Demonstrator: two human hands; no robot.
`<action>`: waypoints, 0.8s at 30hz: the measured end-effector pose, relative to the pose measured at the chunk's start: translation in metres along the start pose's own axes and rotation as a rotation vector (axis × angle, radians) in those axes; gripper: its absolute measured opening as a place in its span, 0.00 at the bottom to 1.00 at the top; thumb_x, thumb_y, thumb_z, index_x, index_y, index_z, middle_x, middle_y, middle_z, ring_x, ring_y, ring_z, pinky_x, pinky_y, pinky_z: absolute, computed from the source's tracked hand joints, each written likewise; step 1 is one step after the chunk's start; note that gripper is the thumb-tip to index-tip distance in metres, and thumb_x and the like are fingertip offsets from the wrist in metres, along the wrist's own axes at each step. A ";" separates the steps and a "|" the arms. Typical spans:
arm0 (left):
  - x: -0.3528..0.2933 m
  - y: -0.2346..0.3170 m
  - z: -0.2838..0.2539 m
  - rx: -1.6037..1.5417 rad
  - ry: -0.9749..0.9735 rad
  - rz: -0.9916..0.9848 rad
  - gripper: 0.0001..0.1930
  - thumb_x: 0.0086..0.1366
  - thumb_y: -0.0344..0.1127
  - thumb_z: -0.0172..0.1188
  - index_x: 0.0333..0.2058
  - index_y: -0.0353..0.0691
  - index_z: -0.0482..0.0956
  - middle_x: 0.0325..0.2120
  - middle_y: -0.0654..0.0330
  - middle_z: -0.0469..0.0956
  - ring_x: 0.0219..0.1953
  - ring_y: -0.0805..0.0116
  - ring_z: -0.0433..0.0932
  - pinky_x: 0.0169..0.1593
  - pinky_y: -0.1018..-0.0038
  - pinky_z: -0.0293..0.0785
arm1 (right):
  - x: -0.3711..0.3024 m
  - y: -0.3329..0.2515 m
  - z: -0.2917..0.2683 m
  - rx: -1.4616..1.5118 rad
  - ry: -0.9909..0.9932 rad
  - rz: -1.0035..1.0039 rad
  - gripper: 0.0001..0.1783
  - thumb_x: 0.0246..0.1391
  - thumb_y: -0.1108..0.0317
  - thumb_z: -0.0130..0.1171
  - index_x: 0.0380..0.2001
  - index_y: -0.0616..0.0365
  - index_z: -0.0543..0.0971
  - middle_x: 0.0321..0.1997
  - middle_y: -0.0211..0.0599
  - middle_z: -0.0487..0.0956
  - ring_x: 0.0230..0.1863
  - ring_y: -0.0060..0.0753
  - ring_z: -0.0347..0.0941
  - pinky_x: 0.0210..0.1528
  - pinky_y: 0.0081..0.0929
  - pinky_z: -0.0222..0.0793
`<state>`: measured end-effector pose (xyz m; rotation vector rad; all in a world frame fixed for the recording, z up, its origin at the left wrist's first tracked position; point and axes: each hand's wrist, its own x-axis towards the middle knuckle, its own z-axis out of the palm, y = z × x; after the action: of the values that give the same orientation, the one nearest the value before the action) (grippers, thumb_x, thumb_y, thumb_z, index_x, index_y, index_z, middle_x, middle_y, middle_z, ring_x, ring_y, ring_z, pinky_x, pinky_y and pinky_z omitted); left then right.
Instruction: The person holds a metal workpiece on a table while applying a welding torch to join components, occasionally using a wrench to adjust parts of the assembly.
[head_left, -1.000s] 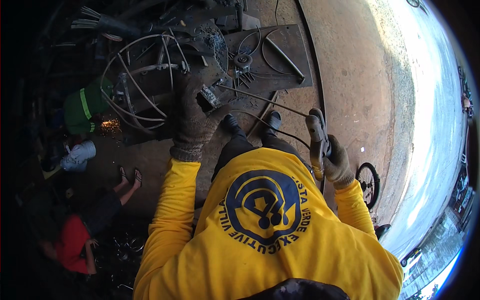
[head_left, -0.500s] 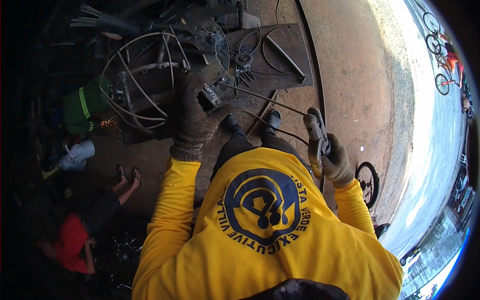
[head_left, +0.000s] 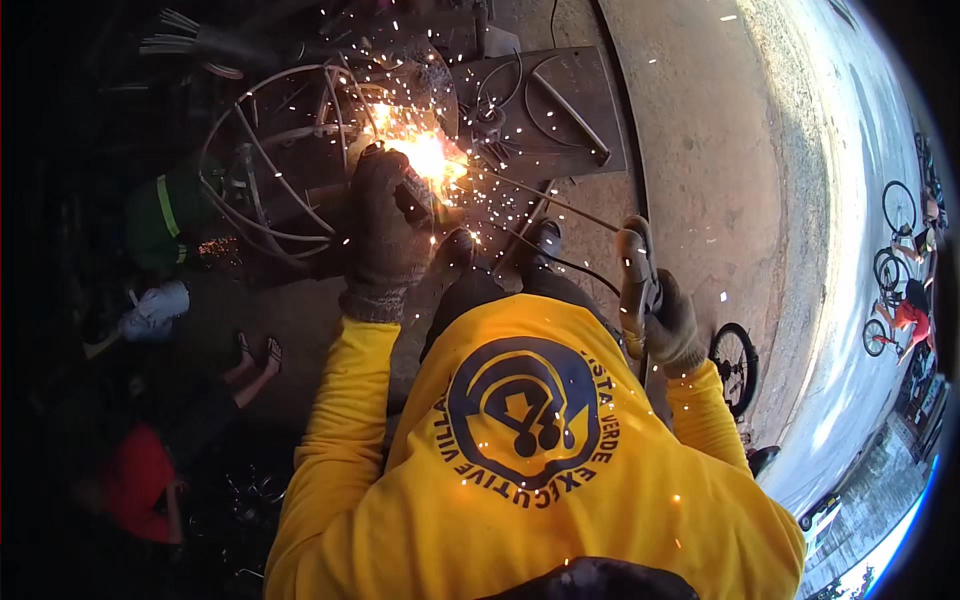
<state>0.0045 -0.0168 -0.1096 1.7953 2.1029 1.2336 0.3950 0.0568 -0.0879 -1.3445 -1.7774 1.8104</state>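
My right hand (head_left: 676, 325), in a knitted glove, grips a welding electrode holder (head_left: 636, 280). A thin welding rod (head_left: 555, 195) runs from the holder up and left to a bright arc, with sparks flying all around. My left hand (head_left: 385, 235), in a darker knitted glove, is closed around a short, hollow-looking steel piece (head_left: 411, 198) just beside the glare. The rod's tip and the piece's far side are lost in the brightness. A round cage of bent metal rods (head_left: 240, 112) stands to the left of my left hand.
A steel sheet (head_left: 590, 90) bears a curved rod and a small round part. A dark cable (head_left: 570, 265) hangs below the rod. To the left are a person in green (head_left: 150, 215) near smaller sparks and a person in red (head_left: 140, 485). A bicycle wheel (head_left: 735, 370) stands at right.
A bright arc with flying sparks has appeared at the rod's tip beside my left hand. Both hands have barely moved. The cyclists on the road at right have shifted downward in the picture.
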 end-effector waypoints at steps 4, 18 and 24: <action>0.006 0.003 -0.003 0.059 -0.013 0.090 0.50 0.47 0.46 0.84 0.63 0.34 0.63 0.56 0.50 0.73 0.57 0.54 0.75 0.61 0.62 0.74 | 0.000 0.007 0.001 -0.156 0.095 0.023 0.33 0.48 0.55 0.71 0.53 0.66 0.77 0.42 0.46 0.84 0.44 0.37 0.81 0.49 0.33 0.75; -0.008 -0.011 0.003 0.043 -0.037 0.015 0.46 0.54 0.52 0.79 0.62 0.30 0.66 0.60 0.42 0.70 0.65 0.44 0.69 0.68 0.55 0.66 | 0.000 0.009 0.002 -0.122 0.043 -0.034 0.36 0.47 0.53 0.72 0.53 0.67 0.76 0.40 0.45 0.82 0.42 0.36 0.80 0.49 0.32 0.74; -0.003 -0.002 0.000 0.092 -0.027 0.030 0.49 0.50 0.53 0.81 0.63 0.32 0.65 0.57 0.46 0.73 0.59 0.48 0.75 0.64 0.58 0.71 | 0.000 0.010 0.002 -0.137 0.045 -0.041 0.35 0.47 0.54 0.72 0.53 0.67 0.76 0.40 0.45 0.82 0.42 0.36 0.80 0.49 0.33 0.74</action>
<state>0.0034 -0.0194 -0.1123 1.8769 2.1589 1.1302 0.3972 0.0535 -0.0973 -1.3760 -1.9214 1.6503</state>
